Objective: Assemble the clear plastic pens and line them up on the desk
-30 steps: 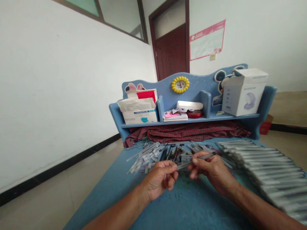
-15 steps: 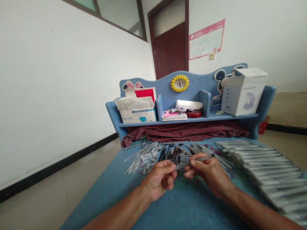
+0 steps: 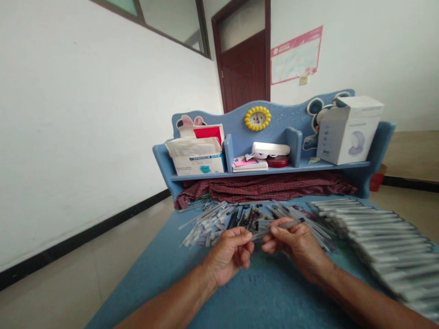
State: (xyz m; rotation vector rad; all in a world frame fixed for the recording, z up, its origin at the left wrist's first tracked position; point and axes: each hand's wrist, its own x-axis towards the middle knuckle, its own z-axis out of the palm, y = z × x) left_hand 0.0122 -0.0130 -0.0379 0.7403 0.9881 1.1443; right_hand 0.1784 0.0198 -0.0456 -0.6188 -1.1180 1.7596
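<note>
Between my hands, low over the blue desk, is a slim translucent pen (image 3: pixel 261 234) with a dark end pointing up to the right. The thumb and fingertips of my left hand (image 3: pixel 230 252) pinch its lower left end. My right hand (image 3: pixel 297 244) grips it further up, thumb on top, and the dark end sticks out past the fingers. Just beyond my hands lie loose clear pen parts (image 3: pixel 209 224) on the left, with dark pieces (image 3: pixel 242 217) in the middle. More clear tubes (image 3: pixel 286 211) spread out behind my right hand.
A large stack of similar pens (image 3: pixel 384 242) fills the desk's right side. At the back, a blue shelf (image 3: pixel 202 177) carries a mask box (image 3: pixel 199 160), a white carton (image 3: pixel 348 132) and a red round case (image 3: pixel 277 161). Plaid cloth (image 3: pixel 260 186) lies beneath it.
Both hands keep their hold on the pen, in nearly the same place. The view has shifted very slightly; nothing else visibly differs.
</note>
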